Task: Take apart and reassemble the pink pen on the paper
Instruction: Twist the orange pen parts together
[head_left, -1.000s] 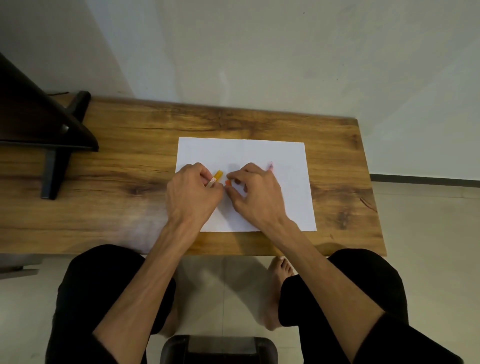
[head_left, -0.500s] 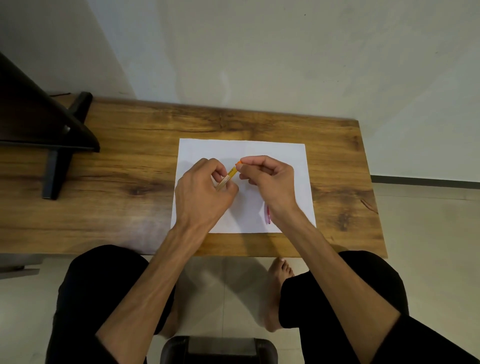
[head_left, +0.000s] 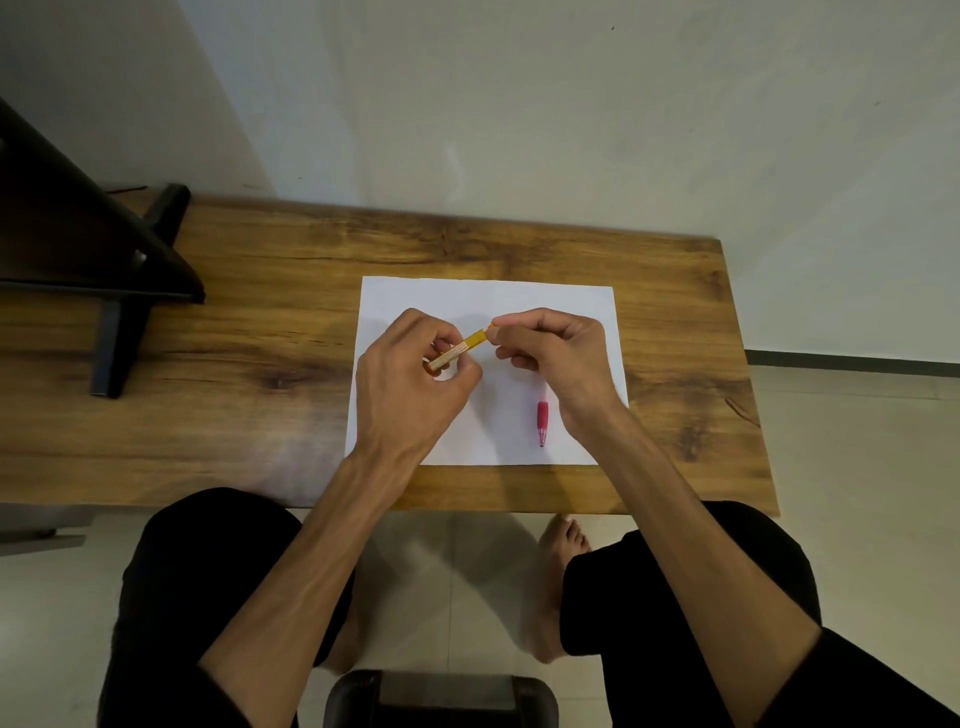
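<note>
**Pen in pieces above the white sheet**

At the bottom edge of the frame a dark seat (head_left: 441, 696) shows between the person's knees in black trousers, with a bare foot (head_left: 563, 540) on the pale floor under the wooden table (head_left: 234, 426). On the table lies a sheet of paper (head_left: 519, 296), right of centre. Near its lower right, a pink pen piece (head_left: 542, 422) lies on the sheet, pointing toward the bottom of the frame, just beside the right wrist but not gripped.

Above that, in the middle of the picture, the left hand (head_left: 410, 384) has its fingers curled closed around a yellow-amber pen barrel (head_left: 460, 351), which slants up to the right out of the fist. The right hand (head_left: 558, 353) meets it from the right, thumb and forefinger pinched narrow on a small orange tip (head_left: 491, 326) at the barrel's upper end; whether that tip is joined to the barrel cannot be told.

Farther off, at the upper left, a black stand (head_left: 119, 312) rests on the table, and a pale wall (head_left: 519, 130) fills the top
</note>
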